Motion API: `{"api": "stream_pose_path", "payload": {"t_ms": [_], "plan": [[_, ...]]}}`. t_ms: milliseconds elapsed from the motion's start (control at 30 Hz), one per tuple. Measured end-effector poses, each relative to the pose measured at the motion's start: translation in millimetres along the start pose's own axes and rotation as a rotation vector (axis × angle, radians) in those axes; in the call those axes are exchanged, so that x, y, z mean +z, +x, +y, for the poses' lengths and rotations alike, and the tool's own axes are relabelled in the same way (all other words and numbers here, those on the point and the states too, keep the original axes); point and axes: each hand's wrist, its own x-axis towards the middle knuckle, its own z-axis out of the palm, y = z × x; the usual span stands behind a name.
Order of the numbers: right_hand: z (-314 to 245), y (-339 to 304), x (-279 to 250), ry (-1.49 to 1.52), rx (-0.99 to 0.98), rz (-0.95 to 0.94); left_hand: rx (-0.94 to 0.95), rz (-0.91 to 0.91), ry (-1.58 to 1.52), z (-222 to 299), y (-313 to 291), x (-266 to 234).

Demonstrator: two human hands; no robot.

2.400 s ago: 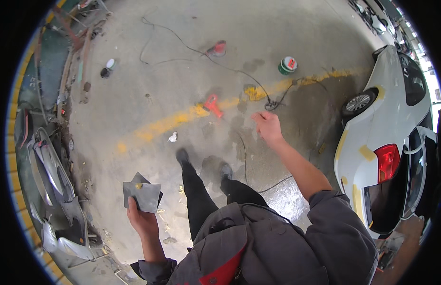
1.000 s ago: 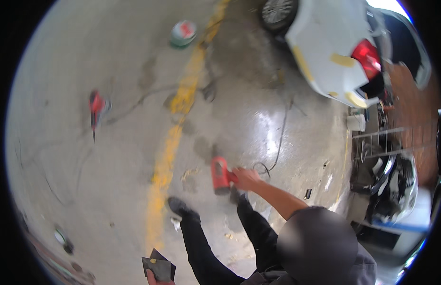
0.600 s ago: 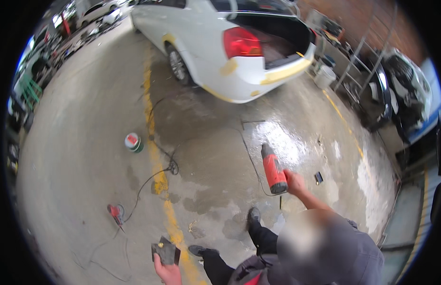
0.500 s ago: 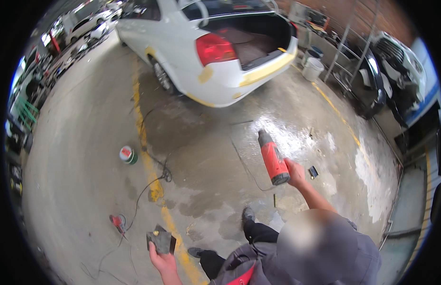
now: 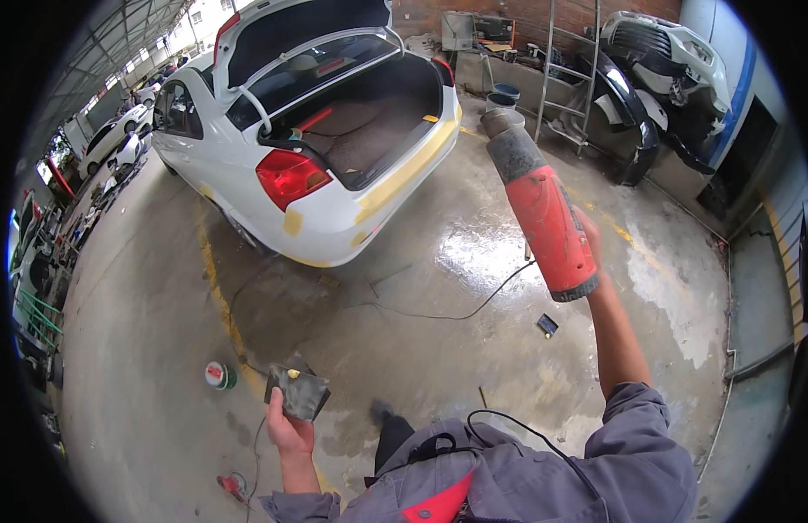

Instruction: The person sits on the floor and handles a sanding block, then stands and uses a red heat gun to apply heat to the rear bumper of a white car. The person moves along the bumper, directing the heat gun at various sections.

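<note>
My right hand (image 5: 593, 242) grips a red and black heat gun (image 5: 550, 228), its dark nozzle tilted up toward the car. The fingers are mostly hidden behind the tool. My left hand (image 5: 290, 433) holds a dark, flat mixing plate (image 5: 304, 397) with a small yellow dab of putty (image 5: 292, 374) on it. Beyond both hands stands a white car (image 5: 321, 237) with its trunk lid (image 5: 304, 39) raised. Yellowish filler patches (image 5: 292, 222) mark its rear corner and bumper. The heat gun is apart from the car.
A small green and white tub (image 5: 219, 376) stands on the floor at left. A red sander (image 5: 233, 485) lies below it with a cord. A black cable (image 5: 456, 315) crosses the floor ahead. A small dark tray (image 5: 547, 325) lies at right. A ladder (image 5: 565, 78) and removed bumpers (image 5: 656, 61) line the wall.
My right hand has raised the heat gun up and forward. My left hand has lifted the plate slightly. The view has tilted up, showing more of the car and its raised lid.
</note>
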Motion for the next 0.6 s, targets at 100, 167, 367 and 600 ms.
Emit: {"api": "stream_pose_path", "payload": {"t_ms": [100,167,367,600], "plan": [[24,33,16,-0.07,-0.018,-0.08,-0.018,-0.013,-0.035,-13,50,13],[48,52,31,-0.187,-0.003,-0.218,-0.042,0.021,-0.049,-19,89,17],[83,120,111,-0.339,-0.065,-0.444,-0.066,0.02,-0.051,-28,227,40],[128,209,170,-0.463,-0.056,-0.588,-0.172,0.064,0.06,-22,343,63]]}}
